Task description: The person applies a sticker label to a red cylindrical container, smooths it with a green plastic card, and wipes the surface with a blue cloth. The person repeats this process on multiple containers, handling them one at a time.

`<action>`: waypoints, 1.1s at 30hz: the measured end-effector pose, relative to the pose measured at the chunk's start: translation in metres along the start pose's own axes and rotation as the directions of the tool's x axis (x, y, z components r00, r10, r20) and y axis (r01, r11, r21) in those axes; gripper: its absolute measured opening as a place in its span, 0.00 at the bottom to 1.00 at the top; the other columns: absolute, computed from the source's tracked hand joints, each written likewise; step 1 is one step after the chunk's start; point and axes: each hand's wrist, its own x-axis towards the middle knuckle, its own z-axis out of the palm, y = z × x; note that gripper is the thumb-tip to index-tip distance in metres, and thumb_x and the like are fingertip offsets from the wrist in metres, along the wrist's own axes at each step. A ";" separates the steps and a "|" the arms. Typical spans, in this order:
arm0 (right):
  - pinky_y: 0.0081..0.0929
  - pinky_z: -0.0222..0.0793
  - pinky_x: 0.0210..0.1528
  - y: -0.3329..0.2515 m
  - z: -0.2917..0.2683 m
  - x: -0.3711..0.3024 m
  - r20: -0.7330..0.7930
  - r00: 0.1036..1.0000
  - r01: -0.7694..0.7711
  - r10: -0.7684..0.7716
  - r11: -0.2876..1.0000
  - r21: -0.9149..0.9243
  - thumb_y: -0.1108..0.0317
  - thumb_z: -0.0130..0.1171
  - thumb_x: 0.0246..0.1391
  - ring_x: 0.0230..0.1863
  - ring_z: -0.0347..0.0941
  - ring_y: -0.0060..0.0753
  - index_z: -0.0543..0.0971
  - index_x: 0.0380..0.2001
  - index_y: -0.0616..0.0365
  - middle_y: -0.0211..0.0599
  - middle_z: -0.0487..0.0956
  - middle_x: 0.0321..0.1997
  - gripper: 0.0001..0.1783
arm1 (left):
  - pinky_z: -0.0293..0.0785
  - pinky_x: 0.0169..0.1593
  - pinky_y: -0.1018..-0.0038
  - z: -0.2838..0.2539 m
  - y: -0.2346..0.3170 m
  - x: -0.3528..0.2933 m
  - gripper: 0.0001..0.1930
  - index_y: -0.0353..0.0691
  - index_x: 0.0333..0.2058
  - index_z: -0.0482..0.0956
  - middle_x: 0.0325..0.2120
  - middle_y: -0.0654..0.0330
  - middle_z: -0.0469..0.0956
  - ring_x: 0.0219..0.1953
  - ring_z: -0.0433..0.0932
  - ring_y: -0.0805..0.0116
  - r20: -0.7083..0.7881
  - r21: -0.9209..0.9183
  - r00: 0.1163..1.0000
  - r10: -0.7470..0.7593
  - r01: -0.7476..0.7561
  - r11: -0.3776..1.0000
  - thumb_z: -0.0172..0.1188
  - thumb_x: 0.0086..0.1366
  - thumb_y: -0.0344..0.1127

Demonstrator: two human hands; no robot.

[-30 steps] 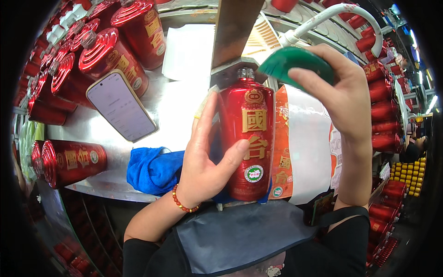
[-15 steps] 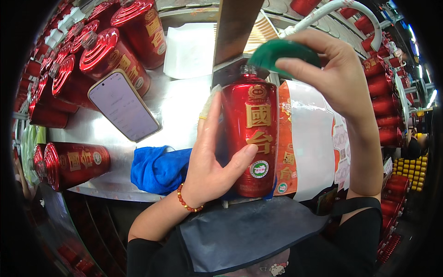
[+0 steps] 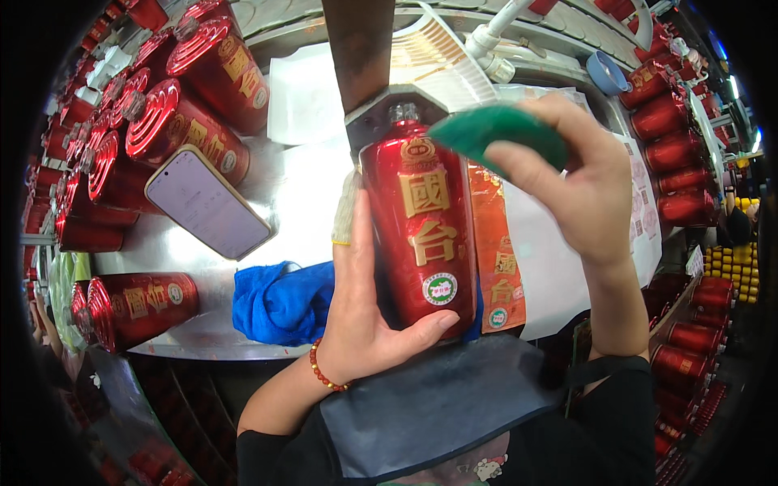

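Metal table [image 3: 300, 190], its curved front edge set close against an apron [image 3: 442, 405]. At the middle of that edge a red bottle [image 3: 429, 219] is laid with its base toward the apron and its neck toward a dark frame [image 3: 428, 95], behind which a brown post [image 3: 356, 49] is seen. By the left hand [image 3: 361, 328] the bottle is touched along its left side; the fingers are extended, one covered by a pale sleeve [image 3: 347, 212], and the thumb is spread wide across the lower front. By the right hand [image 3: 587, 166] a green scraper [image 3: 502, 139], blurred, is pinched between thumb and fingers over the bottle's shoulder; whether they touch cannot be told. To the left, near the front edge, a blue cloth [image 3: 284, 306] is bunched; farther back a phone [image 3: 209, 202] is leaned against red bottles [image 3: 182, 134] massed toward the table's rear left. Two more bottles [image 3: 146, 304] are placed at the front left corner. Right of the worked bottle, an orange sheet [image 3: 496, 255] is partly covered by a white sheet [image 3: 551, 251]. Toward the rear right a blue cup [image 3: 606, 74] is seen.
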 end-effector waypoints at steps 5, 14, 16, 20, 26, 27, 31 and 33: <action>0.27 0.64 0.37 -0.015 0.009 -0.019 0.180 0.854 0.519 -0.488 0.779 -0.351 0.77 0.71 0.36 0.36 0.69 0.33 0.89 0.39 0.54 0.28 0.78 0.31 0.20 | 0.50 0.74 0.55 0.001 0.007 0.002 0.73 0.25 0.74 0.32 0.72 0.33 0.47 0.74 0.51 0.39 0.031 -0.038 0.999 -0.018 0.019 0.999 0.82 0.48 0.51; 0.29 0.61 0.38 -0.027 0.008 -0.010 0.275 0.833 0.554 -0.481 0.721 -0.417 0.73 0.73 0.33 0.36 0.66 0.33 0.90 0.38 0.51 0.23 0.78 0.29 0.21 | 0.45 0.76 0.53 0.003 0.010 0.001 0.74 0.24 0.74 0.31 0.73 0.30 0.41 0.76 0.44 0.34 0.044 -0.048 0.997 -0.060 0.062 0.997 0.82 0.47 0.52; 0.30 0.61 0.39 -0.030 0.008 -0.011 0.281 0.842 0.539 -0.461 0.732 -0.416 0.73 0.73 0.33 0.36 0.66 0.33 0.90 0.38 0.52 0.23 0.78 0.29 0.21 | 0.45 0.76 0.53 0.003 0.012 0.001 0.74 0.24 0.73 0.31 0.73 0.30 0.41 0.76 0.44 0.33 0.038 -0.020 0.999 -0.039 0.040 0.999 0.82 0.48 0.52; 0.30 0.61 0.41 -0.021 0.008 -0.015 0.240 0.843 0.536 -0.481 0.718 -0.444 0.73 0.74 0.34 0.36 0.67 0.33 0.90 0.38 0.51 0.24 0.80 0.30 0.21 | 0.45 0.76 0.52 0.003 0.011 0.002 0.74 0.24 0.73 0.31 0.74 0.29 0.40 0.76 0.43 0.33 0.033 0.004 0.999 -0.004 0.004 1.000 0.82 0.48 0.51; 0.29 0.62 0.44 -0.013 0.002 -0.022 0.200 0.864 0.499 -0.462 0.730 -0.467 0.75 0.73 0.33 0.38 0.68 0.32 0.90 0.41 0.50 0.22 0.82 0.32 0.24 | 0.49 0.75 0.55 0.004 0.008 0.004 0.75 0.27 0.74 0.30 0.73 0.34 0.45 0.75 0.49 0.39 0.017 0.033 1.000 0.006 -0.007 0.999 0.82 0.47 0.52; 0.29 0.62 0.44 -0.012 0.001 -0.022 0.188 0.869 0.488 -0.457 0.737 -0.468 0.75 0.73 0.33 0.38 0.68 0.32 0.90 0.41 0.50 0.22 0.82 0.32 0.24 | 0.48 0.75 0.53 0.002 0.009 0.004 0.75 0.26 0.74 0.30 0.73 0.32 0.43 0.75 0.47 0.36 0.033 0.028 0.999 -0.003 0.002 1.000 0.82 0.47 0.52; 0.29 0.61 0.46 -0.009 -0.003 -0.027 0.178 0.883 0.462 -0.435 0.736 -0.495 0.75 0.73 0.34 0.39 0.68 0.31 0.90 0.41 0.49 0.21 0.82 0.31 0.24 | 0.47 0.75 0.52 0.001 0.009 0.003 0.74 0.24 0.73 0.30 0.73 0.29 0.42 0.76 0.45 0.33 0.045 0.039 0.999 -0.003 0.001 0.999 0.81 0.48 0.52; 0.29 0.60 0.46 -0.005 -0.004 -0.024 0.139 0.897 0.429 -0.420 0.748 -0.506 0.75 0.73 0.34 0.39 0.67 0.31 0.90 0.41 0.49 0.21 0.82 0.31 0.24 | 0.48 0.75 0.52 0.002 0.008 0.003 0.73 0.24 0.73 0.30 0.73 0.29 0.43 0.75 0.46 0.33 0.036 0.043 0.999 0.009 -0.011 0.999 0.80 0.49 0.52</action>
